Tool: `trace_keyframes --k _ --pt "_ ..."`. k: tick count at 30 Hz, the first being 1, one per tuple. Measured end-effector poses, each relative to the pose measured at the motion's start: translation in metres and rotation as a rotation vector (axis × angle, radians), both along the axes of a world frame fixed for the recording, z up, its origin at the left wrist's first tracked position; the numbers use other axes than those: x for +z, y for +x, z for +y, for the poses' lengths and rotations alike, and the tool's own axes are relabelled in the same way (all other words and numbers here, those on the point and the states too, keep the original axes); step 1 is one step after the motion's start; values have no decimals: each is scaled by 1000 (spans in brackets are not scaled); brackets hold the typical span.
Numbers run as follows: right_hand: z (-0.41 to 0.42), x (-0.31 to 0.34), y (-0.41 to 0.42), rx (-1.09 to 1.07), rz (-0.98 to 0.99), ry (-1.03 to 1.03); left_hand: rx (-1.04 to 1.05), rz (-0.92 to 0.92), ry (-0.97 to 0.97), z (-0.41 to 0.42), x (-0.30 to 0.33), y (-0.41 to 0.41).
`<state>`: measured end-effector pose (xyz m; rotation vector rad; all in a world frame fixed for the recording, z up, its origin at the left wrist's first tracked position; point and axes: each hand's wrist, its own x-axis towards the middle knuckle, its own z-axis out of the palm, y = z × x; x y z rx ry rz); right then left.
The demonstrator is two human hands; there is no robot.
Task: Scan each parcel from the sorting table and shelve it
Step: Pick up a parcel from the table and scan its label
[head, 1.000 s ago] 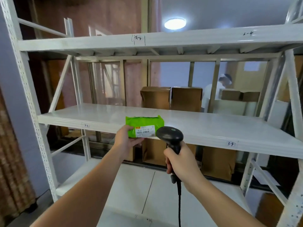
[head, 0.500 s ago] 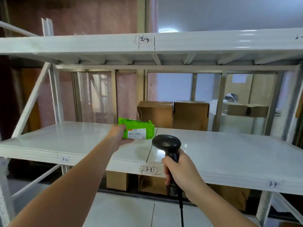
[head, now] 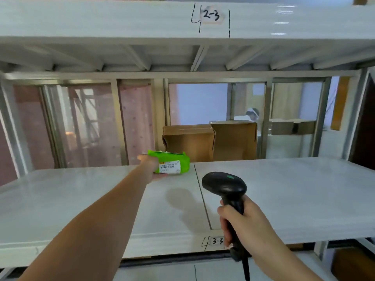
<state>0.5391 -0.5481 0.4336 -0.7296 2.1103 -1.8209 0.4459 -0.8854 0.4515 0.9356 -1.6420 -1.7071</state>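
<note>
Setting the green parcel (head: 171, 164) deep on the white shelf (head: 284, 191), mid-frame.
Left hand (head: 150, 169) grips its soft, crinkly plastic end; best lowered flat, label outward, before letting go. Right hand (head: 241, 226) wraps the matte black scanner (head: 225, 185) handle, lower right.

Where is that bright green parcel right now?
In the head view, the green parcel sits mid-frame in the left hand, at the back of the white shelf, just left of two cardboard boxes.
</note>
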Motion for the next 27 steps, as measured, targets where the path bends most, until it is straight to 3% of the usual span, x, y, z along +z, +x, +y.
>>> trace_keyframes --k 7,10,14,20,23,27 --pt "-15 5 8 -81 14 19 -18 -35 45 -24 -17 -28" --pt "-22 6 12 -85 0 28 0 -142 -61 -23 -15 -37" --pt "-26 4 15 -86 -15 51 -23 -428 -467 -32 -17 -48" --pt "-8 3 15 -108 -21 58 -40 -538 -395 -46 -20 -40" --pt "11 3 17 -116 -32 31 18 -599 -654 -24 -8 -7" --pt "56 3 18 -142 -18 11 -132 -409 -950 34 9 34"
